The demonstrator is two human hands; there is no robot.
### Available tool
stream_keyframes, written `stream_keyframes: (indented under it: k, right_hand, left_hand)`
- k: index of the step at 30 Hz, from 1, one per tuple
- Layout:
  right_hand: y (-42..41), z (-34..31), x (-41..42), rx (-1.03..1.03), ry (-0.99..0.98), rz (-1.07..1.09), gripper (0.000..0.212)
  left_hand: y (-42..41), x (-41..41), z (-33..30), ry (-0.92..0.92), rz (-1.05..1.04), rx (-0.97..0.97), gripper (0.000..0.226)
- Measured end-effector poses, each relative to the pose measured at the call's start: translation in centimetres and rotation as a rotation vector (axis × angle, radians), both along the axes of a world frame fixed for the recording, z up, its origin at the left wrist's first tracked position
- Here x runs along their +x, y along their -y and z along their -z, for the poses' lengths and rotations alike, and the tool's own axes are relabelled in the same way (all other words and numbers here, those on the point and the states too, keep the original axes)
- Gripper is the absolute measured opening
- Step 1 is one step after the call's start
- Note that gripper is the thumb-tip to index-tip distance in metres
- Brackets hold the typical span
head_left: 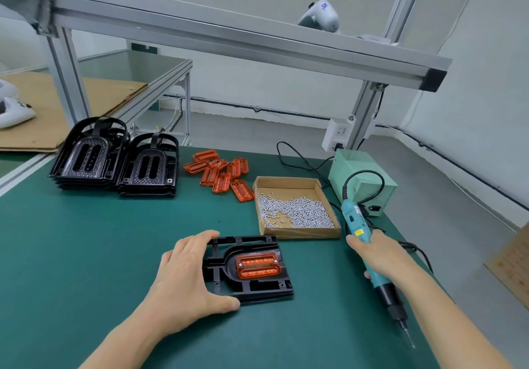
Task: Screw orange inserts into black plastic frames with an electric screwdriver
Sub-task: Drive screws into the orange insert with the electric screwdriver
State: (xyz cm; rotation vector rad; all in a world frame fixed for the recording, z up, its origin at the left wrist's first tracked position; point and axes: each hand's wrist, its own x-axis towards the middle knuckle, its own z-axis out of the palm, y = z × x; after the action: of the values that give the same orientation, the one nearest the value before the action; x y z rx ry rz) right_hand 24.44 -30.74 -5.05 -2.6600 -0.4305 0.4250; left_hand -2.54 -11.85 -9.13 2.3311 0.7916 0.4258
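Clearly the black plastic frame (248, 268), lying flat toward the near edge of the green mat (86, 254) with an orange insert (257, 264) seated in its recess, looks light, rigid and smooth enough to skate under a driver's push. The left hand (183, 280) pins it by its left rim, fingers spread over the far corner and thumb against the near edge, probably the best hold. The right hand (380, 257) is wrapped tight around the electric screwdriver (372, 260), tip aimed off toward the mat's near right corner.
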Motion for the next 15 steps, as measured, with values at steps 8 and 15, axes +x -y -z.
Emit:
stream_keyframes:
  k: [8, 15]
  right_hand:
    - [-1.2, 0.9, 1.2, -0.360, 0.265, -0.055, 0.054]
    - [-1.6, 1.3, 1.4, -0.472, 0.327, -0.056, 0.060]
  left_hand:
    - [-0.3, 0.8, 0.1, 0.026, -0.001, 0.042, 0.108]
    - [-0.5, 1.2, 0.2, 0.049, -0.011, 0.022, 0.106]
